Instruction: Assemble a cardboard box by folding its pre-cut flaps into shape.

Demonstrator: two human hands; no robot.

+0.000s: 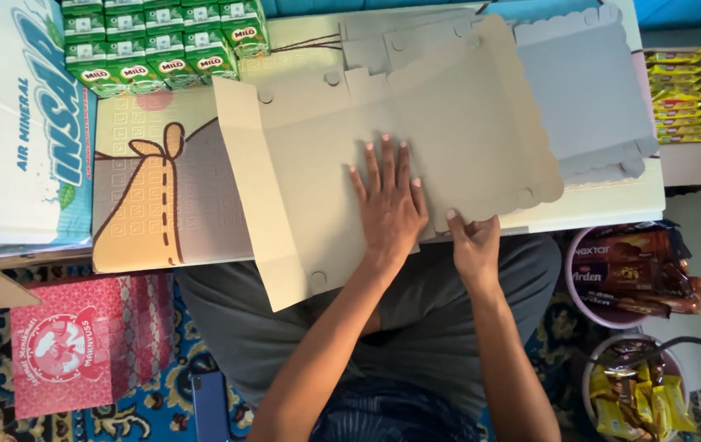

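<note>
A flat tan cardboard box blank (317, 164) with scalloped edges and round cut-outs lies on a low table (133, 205) that has a patterned cover. My left hand (389, 200) presses flat on the middle of the blank, fingers spread. At the blank's near edge, my right hand (475, 244) pinches the lower right flap, thumb on top. More blanks lie stacked behind it, and a grey one (588, 90) lies to the right.
Several green drink cartons (162, 41) stand at the table's back left beside a large white and blue box (31, 123). A pink box (80, 344) sits on the floor at left. Two bowls of snack packets (637, 270) (628, 393) sit at right, yellow packets (694, 94) beyond.
</note>
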